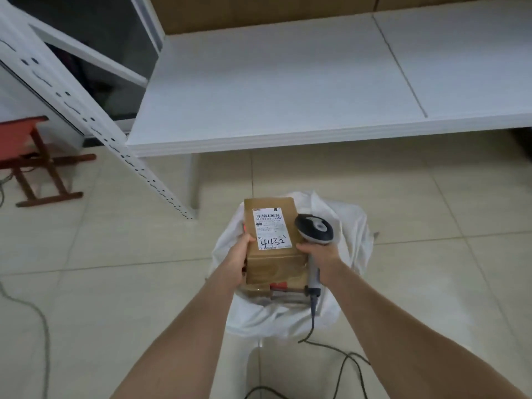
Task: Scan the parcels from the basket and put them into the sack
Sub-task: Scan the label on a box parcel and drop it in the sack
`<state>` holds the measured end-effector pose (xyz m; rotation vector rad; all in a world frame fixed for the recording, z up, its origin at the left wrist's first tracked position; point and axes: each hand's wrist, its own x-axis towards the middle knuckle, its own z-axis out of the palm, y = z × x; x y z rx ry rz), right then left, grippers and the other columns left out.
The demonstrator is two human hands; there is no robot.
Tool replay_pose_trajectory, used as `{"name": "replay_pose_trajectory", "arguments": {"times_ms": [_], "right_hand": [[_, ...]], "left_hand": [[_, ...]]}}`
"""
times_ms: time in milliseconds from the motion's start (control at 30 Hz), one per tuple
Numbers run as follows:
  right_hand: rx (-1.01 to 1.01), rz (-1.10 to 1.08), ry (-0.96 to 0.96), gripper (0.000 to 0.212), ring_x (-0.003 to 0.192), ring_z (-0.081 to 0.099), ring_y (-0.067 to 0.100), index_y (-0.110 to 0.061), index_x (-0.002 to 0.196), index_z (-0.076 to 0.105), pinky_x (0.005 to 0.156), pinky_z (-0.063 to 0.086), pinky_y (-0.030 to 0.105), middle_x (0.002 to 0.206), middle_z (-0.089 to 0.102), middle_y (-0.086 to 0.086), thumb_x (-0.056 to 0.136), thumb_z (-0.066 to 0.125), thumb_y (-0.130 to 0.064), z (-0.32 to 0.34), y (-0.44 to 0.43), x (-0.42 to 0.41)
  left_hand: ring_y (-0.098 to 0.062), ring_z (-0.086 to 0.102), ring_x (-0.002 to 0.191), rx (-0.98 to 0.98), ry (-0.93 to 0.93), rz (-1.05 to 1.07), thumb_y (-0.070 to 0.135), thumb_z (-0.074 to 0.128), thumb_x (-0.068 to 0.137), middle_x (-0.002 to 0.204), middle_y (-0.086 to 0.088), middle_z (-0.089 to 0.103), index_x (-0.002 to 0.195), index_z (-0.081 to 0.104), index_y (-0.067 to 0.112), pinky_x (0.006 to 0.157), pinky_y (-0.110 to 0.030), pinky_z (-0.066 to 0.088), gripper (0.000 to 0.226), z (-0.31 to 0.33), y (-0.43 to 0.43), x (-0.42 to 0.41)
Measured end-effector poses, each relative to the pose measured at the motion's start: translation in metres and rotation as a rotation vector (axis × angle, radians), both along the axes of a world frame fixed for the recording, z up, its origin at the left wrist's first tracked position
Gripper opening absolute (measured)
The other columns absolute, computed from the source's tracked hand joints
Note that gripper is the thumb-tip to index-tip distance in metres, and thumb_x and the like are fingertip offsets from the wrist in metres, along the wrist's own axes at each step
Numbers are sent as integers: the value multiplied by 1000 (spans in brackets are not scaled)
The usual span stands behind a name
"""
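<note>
Two hands, one box: where does the task's thing sit? (Observer)

Fig. 1, as I read it from the head view. The parcel (276, 263) is held in the air directly over the open mouth of the white sack (354, 234), which stands on the tiled floor (144, 240). Its label (272, 228) faces up. The left hand (236, 262) grips the parcel's left side, thumb on the top face at the label's edge. The right hand (322, 259) is curled round the handle of the scanner (313, 228), with its thumb touching the parcel's right edge. (Operator)

What does the step ask for? (Observer)

I judge the step to be the drop into the sack. Most of the carrying falls to the left hand, since the right is busy with the scanner. I would lower the parcel flat until it is inside the mouth, then let go, keeping the scanner's cable (345, 358) outside the opening. (Operator)

Counts? (Observer)

One scanner, one sack, one held parcel. A brown face with red tape (285, 292) shows below it in the sack. It may be a second parcel, though I cannot tell from here. One white shelf (288, 82) lies beyond and one red stool (20, 139) to the left. No basket is in frame. (Operator)
</note>
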<state>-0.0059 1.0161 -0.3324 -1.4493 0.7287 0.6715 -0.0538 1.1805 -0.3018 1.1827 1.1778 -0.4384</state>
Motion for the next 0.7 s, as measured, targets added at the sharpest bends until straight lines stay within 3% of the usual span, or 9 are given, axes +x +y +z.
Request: {"name": "replay_pose_trajectory", "arguments": {"times_ms": [67, 133, 200, 300, 400, 500, 533, 633, 700], "right_hand": [[-15, 40, 4, 34, 92, 60, 28, 5, 108, 65, 84, 51, 38, 100, 66, 14, 76, 77, 2, -43, 13, 4], [-43, 91, -6, 34, 97, 62, 31, 6, 107, 65, 89, 52, 42, 104, 67, 17, 76, 78, 2, -82, 24, 9], [-95, 130, -30, 38, 105, 64, 34, 6, 110, 65, 95, 52, 47, 111, 68, 20, 75, 79, -1, -110, 32, 15], [-142, 155, -95, 46, 105, 64, 32, 2, 113, 65, 96, 51, 45, 111, 69, 15, 73, 83, -13, -144, 41, 24], [-174, 164, -173, 44, 92, 61, 24, -5, 107, 65, 88, 52, 35, 98, 65, 4, 72, 86, -21, -165, 44, 34], [-184, 213, -225, 46, 94, 62, 25, -3, 108, 66, 91, 52, 36, 99, 64, 5, 71, 86, -18, -173, 47, 46], [-196, 236, -231, 43, 94, 62, 25, -3, 107, 66, 91, 52, 36, 98, 63, 5, 71, 86, -16, -174, 48, 48], [-248, 274, -263, 22, 73, 59, 16, -8, 85, 65, 71, 50, 28, 84, 62, 3, 71, 82, -7, -174, 50, 50], [-295, 283, -287, 15, 58, 53, 8, -9, 76, 66, 54, 45, 20, 78, 62, 3, 72, 80, -8, -170, 53, 50]], "left_hand": [[-23, 58, 78, 45, -1, -4, 29, 49, 88, 82, -7, 65, 92, 64, 14, 68, -34, 47, 22, -40, 9, 5], [-29, 58, 104, 191, 8, -129, 23, 42, 94, 111, -13, 64, 114, 62, 9, 92, -42, 46, 31, -85, 19, 13], [-29, 50, 123, 376, 30, -290, 22, 37, 99, 132, -15, 55, 129, 55, 7, 106, -42, 37, 38, -118, 31, 18], [-34, 44, 124, 803, 109, -474, 31, 38, 98, 132, -17, 48, 127, 59, 13, 106, -40, 37, 40, -164, 65, 19], [-33, 41, 123, 797, 229, -467, 37, 50, 93, 130, -16, 48, 122, 61, 21, 102, -36, 39, 36, -199, 93, 14], [-26, 57, 96, 545, 63, -263, 5, 55, 90, 112, -15, 59, 90, 66, -1, 70, -22, 46, 13, -219, 93, 11], [-27, 60, 92, 574, 0, -174, 1, 54, 89, 111, -15, 60, 90, 66, -2, 69, -22, 48, 12, -217, 92, 14], [-31, 62, 104, 947, -246, -26, 2, 49, 87, 118, -12, 65, 115, 67, 9, 92, -31, 48, 35, -191, 91, 40], [-27, 64, 96, 1005, -500, 36, 1, 47, 84, 113, -6, 66, 113, 68, 12, 89, -28, 48, 38, -160, 77, 55]]}}
